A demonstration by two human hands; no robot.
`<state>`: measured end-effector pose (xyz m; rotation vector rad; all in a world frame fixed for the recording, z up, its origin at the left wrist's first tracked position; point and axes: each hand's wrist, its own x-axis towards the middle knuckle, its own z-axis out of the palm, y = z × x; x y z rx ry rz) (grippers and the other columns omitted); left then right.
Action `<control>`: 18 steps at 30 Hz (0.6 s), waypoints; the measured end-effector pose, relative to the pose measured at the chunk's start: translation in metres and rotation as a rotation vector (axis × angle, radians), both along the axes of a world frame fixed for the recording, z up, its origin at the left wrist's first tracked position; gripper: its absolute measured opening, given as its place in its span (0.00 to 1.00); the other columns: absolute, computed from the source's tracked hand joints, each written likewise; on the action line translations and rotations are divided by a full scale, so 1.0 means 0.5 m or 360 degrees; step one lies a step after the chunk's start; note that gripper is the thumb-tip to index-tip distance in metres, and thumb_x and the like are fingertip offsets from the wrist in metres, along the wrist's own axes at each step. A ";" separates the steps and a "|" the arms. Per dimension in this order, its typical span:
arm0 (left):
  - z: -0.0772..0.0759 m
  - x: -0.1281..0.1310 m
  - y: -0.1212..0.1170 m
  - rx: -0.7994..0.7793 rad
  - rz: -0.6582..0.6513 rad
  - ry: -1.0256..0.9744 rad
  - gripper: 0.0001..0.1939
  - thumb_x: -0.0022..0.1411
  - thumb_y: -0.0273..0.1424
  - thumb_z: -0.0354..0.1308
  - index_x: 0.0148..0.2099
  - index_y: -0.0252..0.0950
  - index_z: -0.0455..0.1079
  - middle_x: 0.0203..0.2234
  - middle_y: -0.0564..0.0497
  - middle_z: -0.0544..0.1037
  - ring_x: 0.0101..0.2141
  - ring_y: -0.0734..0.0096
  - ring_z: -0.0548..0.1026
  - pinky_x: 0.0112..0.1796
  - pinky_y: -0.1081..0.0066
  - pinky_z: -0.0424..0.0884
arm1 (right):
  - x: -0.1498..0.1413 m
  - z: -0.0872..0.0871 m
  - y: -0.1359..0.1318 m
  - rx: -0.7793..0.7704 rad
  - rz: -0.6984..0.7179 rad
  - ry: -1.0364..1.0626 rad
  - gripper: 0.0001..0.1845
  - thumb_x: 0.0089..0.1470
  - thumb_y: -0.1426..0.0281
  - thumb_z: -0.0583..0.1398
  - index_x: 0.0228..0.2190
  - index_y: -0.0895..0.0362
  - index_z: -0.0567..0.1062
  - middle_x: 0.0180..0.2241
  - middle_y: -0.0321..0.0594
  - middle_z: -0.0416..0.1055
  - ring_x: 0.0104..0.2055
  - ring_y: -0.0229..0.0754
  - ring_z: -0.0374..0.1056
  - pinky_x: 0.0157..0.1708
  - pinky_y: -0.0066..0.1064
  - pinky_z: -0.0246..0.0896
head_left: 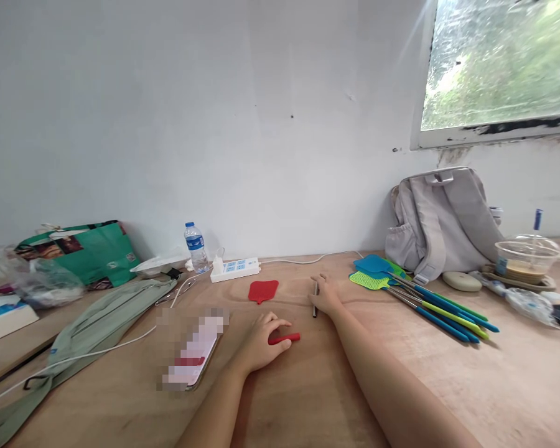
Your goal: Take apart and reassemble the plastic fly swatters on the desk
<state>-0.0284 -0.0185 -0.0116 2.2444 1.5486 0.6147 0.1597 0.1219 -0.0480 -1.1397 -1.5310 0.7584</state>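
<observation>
On the wooden tabletop, my left hand (265,341) curves around a short red handle (287,338), its thumb along the near side and its fingers over the far side. Farther forward, my right hand (325,295) holds a thin metal rod (314,307) between thumb and fingers; the rod's far part is partly covered. A red fly swatter head (262,290) lies flat beyond my left hand, apart from both the handle and the rod. To the right is a pile of fly swatters, with a blue head (372,265) and a yellow-green head (368,281) showing.
A phone (205,348), partly blurred, lies left of my left hand. Behind are a power strip (236,269) and a water bottle (195,247). A grey backpack (448,218) and a drink cup (525,258) stand right; a green bag (102,249) and a grey-green strap (93,333) lie left.
</observation>
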 end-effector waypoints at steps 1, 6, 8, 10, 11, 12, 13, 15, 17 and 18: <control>0.001 0.000 -0.001 0.0012 -0.0015 -0.0002 0.15 0.52 0.34 0.53 0.45 0.43 0.67 0.38 0.51 0.65 0.43 0.67 0.64 0.46 0.69 0.60 | -0.006 0.000 -0.003 0.0028 0.0009 -0.0075 0.22 0.29 0.83 0.58 0.33 0.59 0.70 0.47 0.48 0.57 0.56 0.49 0.50 0.51 0.35 0.47; 0.007 0.007 -0.004 0.0055 -0.0049 0.0032 0.17 0.46 0.21 0.48 0.38 0.41 0.68 0.35 0.52 0.66 0.39 0.69 0.65 0.43 0.70 0.61 | -0.021 0.002 -0.022 0.0143 0.0053 -0.0362 0.11 0.38 0.78 0.57 0.29 0.58 0.70 0.42 0.45 0.59 0.45 0.43 0.60 0.45 0.34 0.53; 0.007 0.009 -0.002 0.0070 0.0004 0.0043 0.16 0.45 0.20 0.47 0.36 0.40 0.68 0.33 0.51 0.66 0.39 0.68 0.66 0.42 0.70 0.61 | -0.020 0.005 -0.034 0.0183 0.0049 -0.0429 0.07 0.41 0.75 0.56 0.28 0.57 0.70 0.39 0.42 0.59 0.43 0.42 0.60 0.45 0.34 0.54; 0.006 0.012 0.004 0.0097 0.0050 0.0065 0.14 0.46 0.21 0.46 0.34 0.39 0.68 0.32 0.51 0.67 0.38 0.67 0.66 0.41 0.70 0.62 | -0.017 0.009 -0.050 0.0226 0.0058 -0.0477 0.06 0.42 0.74 0.56 0.27 0.57 0.70 0.38 0.41 0.59 0.43 0.41 0.60 0.45 0.34 0.53; 0.005 0.013 0.008 0.0119 0.0058 0.0084 0.13 0.46 0.22 0.46 0.33 0.38 0.67 0.32 0.51 0.67 0.37 0.67 0.66 0.40 0.70 0.62 | -0.014 0.010 -0.059 0.0258 0.0083 -0.0518 0.07 0.41 0.74 0.57 0.28 0.57 0.70 0.38 0.41 0.59 0.43 0.41 0.60 0.45 0.34 0.53; 0.005 0.014 0.013 0.0148 0.0055 0.0109 0.12 0.46 0.22 0.47 0.33 0.38 0.67 0.31 0.51 0.68 0.37 0.67 0.66 0.39 0.70 0.62 | -0.011 0.011 -0.070 0.0295 0.0117 -0.0574 0.09 0.39 0.74 0.58 0.29 0.56 0.71 0.40 0.42 0.59 0.43 0.42 0.60 0.45 0.34 0.53; 0.004 0.015 0.019 0.0178 0.0046 0.0139 0.12 0.46 0.22 0.47 0.32 0.38 0.67 0.31 0.51 0.68 0.36 0.67 0.66 0.39 0.70 0.62 | -0.006 0.011 -0.082 0.0334 0.0157 -0.0644 0.11 0.38 0.75 0.59 0.30 0.56 0.71 0.41 0.42 0.58 0.43 0.42 0.60 0.45 0.34 0.54; 0.006 0.016 0.031 0.0231 0.0028 0.0196 0.11 0.45 0.22 0.47 0.31 0.38 0.66 0.30 0.51 0.68 0.35 0.66 0.66 0.39 0.69 0.61 | 0.007 0.010 -0.108 0.0412 0.0257 -0.0811 0.14 0.39 0.75 0.59 0.34 0.56 0.71 0.43 0.44 0.57 0.43 0.43 0.60 0.45 0.36 0.55; 0.008 0.013 0.041 0.0253 0.0012 0.0214 0.12 0.43 0.22 0.47 0.32 0.39 0.66 0.31 0.51 0.68 0.37 0.65 0.65 0.40 0.69 0.61 | 0.029 0.008 -0.133 0.0459 0.0360 -0.0938 0.16 0.42 0.75 0.57 0.37 0.55 0.71 0.44 0.45 0.57 0.44 0.44 0.60 0.46 0.36 0.54; 0.009 0.010 0.044 0.0255 -0.0004 0.0203 0.13 0.43 0.22 0.48 0.33 0.39 0.66 0.32 0.51 0.68 0.38 0.65 0.65 0.41 0.68 0.61 | 0.042 0.006 -0.144 0.0467 0.0408 -0.0976 0.16 0.44 0.74 0.56 0.39 0.55 0.70 0.45 0.46 0.57 0.44 0.44 0.60 0.46 0.36 0.54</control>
